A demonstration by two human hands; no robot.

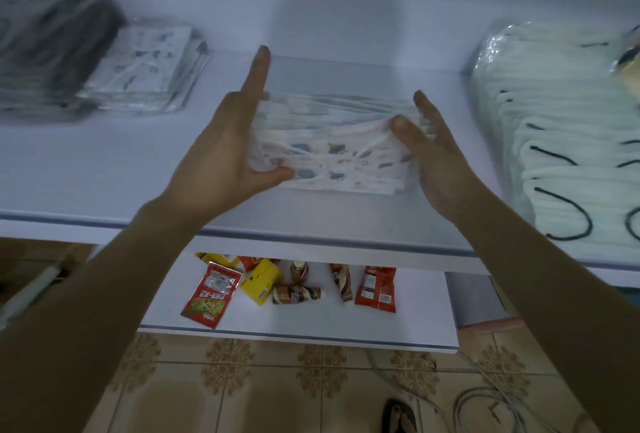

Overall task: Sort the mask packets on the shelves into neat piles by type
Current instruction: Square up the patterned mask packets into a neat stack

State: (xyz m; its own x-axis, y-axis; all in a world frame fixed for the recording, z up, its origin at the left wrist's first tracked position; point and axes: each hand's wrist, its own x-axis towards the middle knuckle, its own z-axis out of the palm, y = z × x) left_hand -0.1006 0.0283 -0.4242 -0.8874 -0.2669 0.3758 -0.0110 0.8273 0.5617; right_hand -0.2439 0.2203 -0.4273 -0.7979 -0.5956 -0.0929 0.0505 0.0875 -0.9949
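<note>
A stack of printed white mask packets [332,152] with blue figures rests on the middle of the white upper shelf [104,169]. My left hand [225,152] presses its left end, forefinger pointing up. My right hand [433,155] clasps its right end, thumb on top. A similar printed pile [145,69] lies at the back left beside a dark mask pile [45,48]. White masks with black ear loops [561,142] fill the right end of the shelf.
A lower shelf [398,328] holds red snack packets [211,294], a yellow box [261,280] and small brown bottles [298,294]. Below is a patterned tile floor [277,391] with grey cables [485,401] at the right.
</note>
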